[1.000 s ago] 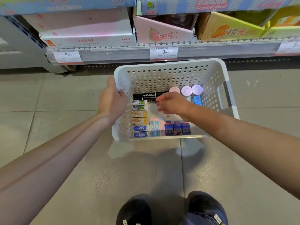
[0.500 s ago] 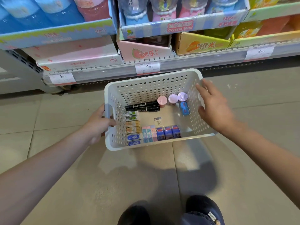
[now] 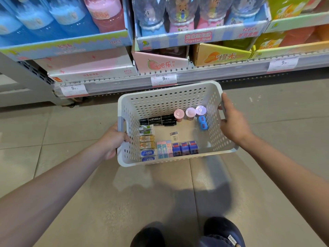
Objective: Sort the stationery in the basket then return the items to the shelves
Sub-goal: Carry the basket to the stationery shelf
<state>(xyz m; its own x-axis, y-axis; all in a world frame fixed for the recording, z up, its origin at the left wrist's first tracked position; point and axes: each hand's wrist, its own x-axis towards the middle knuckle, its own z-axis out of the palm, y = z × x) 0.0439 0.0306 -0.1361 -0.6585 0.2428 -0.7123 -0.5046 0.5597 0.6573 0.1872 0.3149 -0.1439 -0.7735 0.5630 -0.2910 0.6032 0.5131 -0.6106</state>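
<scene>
The left hand is seen clenched round the grey handle at the left edge of the white perforated basket, which is held above the tiled floor in front of the shelf. Along the basket's left wall a column of small eraser boxes is laid, with two black markers lying side by side towards the far wall. Along the near edge, pastel packets and three dark blue boxes are lined up. Near the far right corner three round-capped pink and lilac containers are stood in a row, with a blue item just beside them. The right edge is grasped by the right hand, fingers wrapped over the rim.
</scene>
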